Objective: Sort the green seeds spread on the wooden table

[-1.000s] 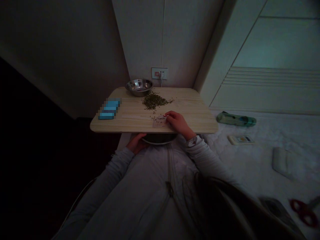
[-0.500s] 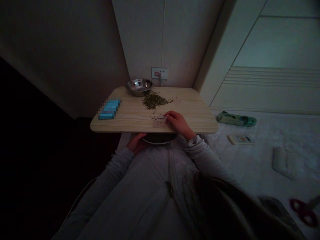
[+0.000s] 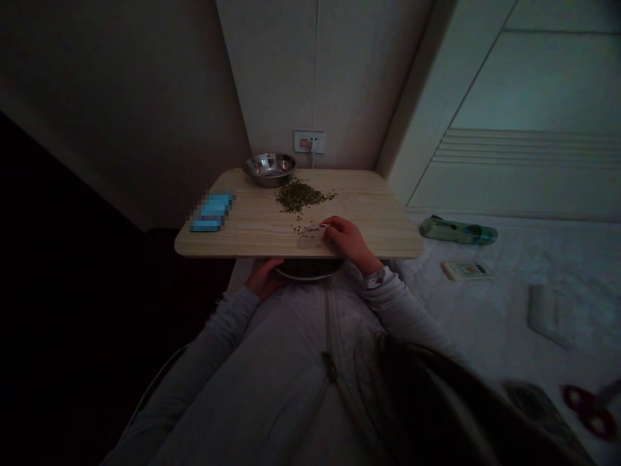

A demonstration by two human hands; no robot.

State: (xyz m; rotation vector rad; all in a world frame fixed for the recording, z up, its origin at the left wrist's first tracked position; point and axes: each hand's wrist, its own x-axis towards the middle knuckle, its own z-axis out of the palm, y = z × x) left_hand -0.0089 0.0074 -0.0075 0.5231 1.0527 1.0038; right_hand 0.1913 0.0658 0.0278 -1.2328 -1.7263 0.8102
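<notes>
My right hand (image 3: 350, 242) pinches a thin clear plastic card (image 3: 310, 241) flat on the wooden board (image 3: 242, 226), near its front edge. A few small dark green beans lie at the card. Behind it a loose pile of the same beans (image 3: 298, 195) is spread on the board. Below the front edge, my left hand (image 3: 265, 278) grips the left rim of a metal bowl (image 3: 310, 277), partly hidden under the board. Another steel bowl (image 3: 270, 169) stands at the back left of the board.
A blurred blue phone-like object (image 3: 212, 212) lies on the board's left. On the white bedding at the right are a green bottle (image 3: 458, 231), a phone (image 3: 467, 270), a pale packet (image 3: 550, 314) and red-handled scissors (image 3: 589, 411). A wall socket (image 3: 309, 142) is behind.
My right hand and the card have shifted very slightly to the right. My left hand, the bowls and the bean pile look the same.
</notes>
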